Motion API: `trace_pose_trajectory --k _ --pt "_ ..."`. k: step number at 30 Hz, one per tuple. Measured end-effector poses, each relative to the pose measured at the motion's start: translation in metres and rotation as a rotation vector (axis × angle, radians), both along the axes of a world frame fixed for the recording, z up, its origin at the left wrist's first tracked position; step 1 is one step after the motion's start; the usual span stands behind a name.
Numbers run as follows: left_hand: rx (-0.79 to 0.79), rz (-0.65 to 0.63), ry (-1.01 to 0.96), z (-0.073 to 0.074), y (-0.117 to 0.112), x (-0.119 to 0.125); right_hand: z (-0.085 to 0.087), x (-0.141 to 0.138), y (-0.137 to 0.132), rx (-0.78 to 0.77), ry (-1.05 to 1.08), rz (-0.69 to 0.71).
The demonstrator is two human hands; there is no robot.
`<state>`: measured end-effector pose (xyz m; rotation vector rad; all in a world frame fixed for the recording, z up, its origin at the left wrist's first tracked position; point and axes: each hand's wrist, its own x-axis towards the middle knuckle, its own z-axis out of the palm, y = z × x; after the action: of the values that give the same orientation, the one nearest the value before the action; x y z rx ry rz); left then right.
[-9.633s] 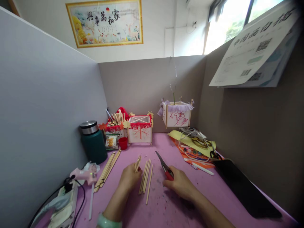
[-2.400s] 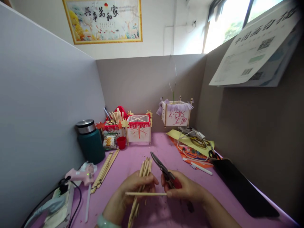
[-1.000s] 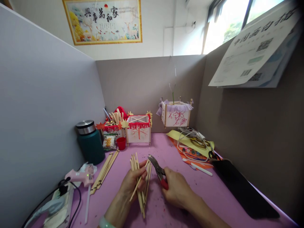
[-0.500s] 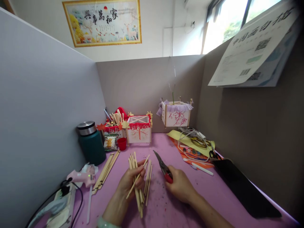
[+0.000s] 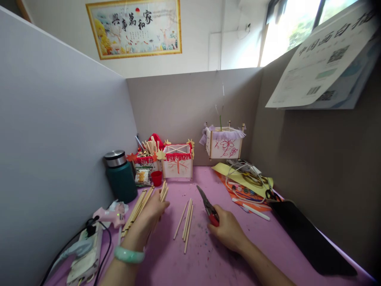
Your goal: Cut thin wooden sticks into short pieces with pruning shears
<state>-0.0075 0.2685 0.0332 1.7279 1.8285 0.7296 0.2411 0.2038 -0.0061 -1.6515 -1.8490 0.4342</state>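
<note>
My left hand (image 5: 150, 214) grips a bundle of thin wooden sticks (image 5: 163, 191) and reaches left toward a pile of longer sticks (image 5: 137, 208) lying on the purple tabletop (image 5: 208, 262). A few loose sticks (image 5: 186, 220) lie on the table between my hands. My right hand (image 5: 228, 230) rests on the table, closed around the red handles of cutting pliers (image 5: 208, 207) whose dark jaws point away from me. A green bangle (image 5: 128, 254) circles my left wrist.
A green flask (image 5: 120, 176), red cup (image 5: 155, 178) and paper lanterns (image 5: 177, 161) stand at the back. A pink glue gun (image 5: 110, 214) and power strip (image 5: 85, 260) lie at left. Cables, coloured paper (image 5: 241, 180), a pen and a black tablet (image 5: 309, 238) lie at right. Grey partition walls enclose the desk.
My left hand has carried its bundle of sticks leftward toward the long-stick pile, leaving a few sticks on the table. My right hand with the pliers stays put.
</note>
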Motion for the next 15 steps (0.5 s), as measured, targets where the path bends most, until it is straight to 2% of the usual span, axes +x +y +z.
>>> trace_pose_trajectory --k 2,4,9,12,15 --pt "0.057 0.124 0.311 -0.003 0.008 -0.006 0.0 -0.001 -0.001 0.004 -0.012 0.005" --pt "0.059 0.192 0.436 -0.011 0.011 -0.008 0.0 -0.001 -0.001 0.007 -0.024 0.007" --pt "0.063 0.219 0.564 -0.026 -0.001 -0.003 0.002 -0.001 -0.002 -0.006 -0.05 0.009" --pt "0.091 0.203 0.615 -0.023 -0.009 0.001 0.0 -0.001 -0.003 -0.017 -0.086 0.015" --pt "0.18 0.118 0.619 -0.017 -0.018 0.007 -0.003 -0.001 -0.004 -0.014 -0.154 0.016"
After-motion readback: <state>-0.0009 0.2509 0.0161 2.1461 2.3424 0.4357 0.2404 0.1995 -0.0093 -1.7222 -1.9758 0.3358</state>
